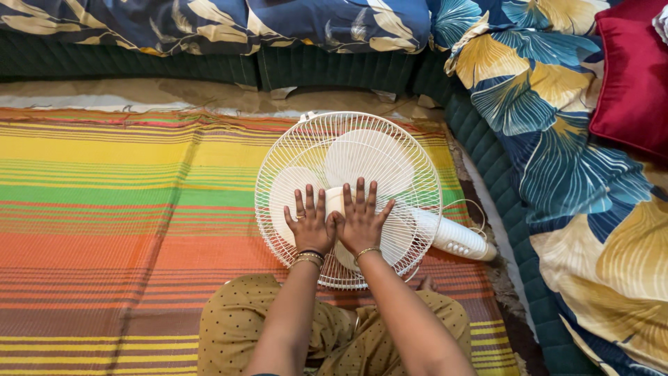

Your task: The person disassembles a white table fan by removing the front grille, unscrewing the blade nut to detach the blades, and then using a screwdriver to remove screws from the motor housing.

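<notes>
Both hands (337,221) lie flat on the white fan (348,160) grille.

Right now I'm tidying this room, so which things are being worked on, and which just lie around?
In hand:
- white fan, lying on the mat
- left hand and right hand, both flat on its grille

Lying about:
- striped mat
- red cushion
- leaf-print bedding
</notes>
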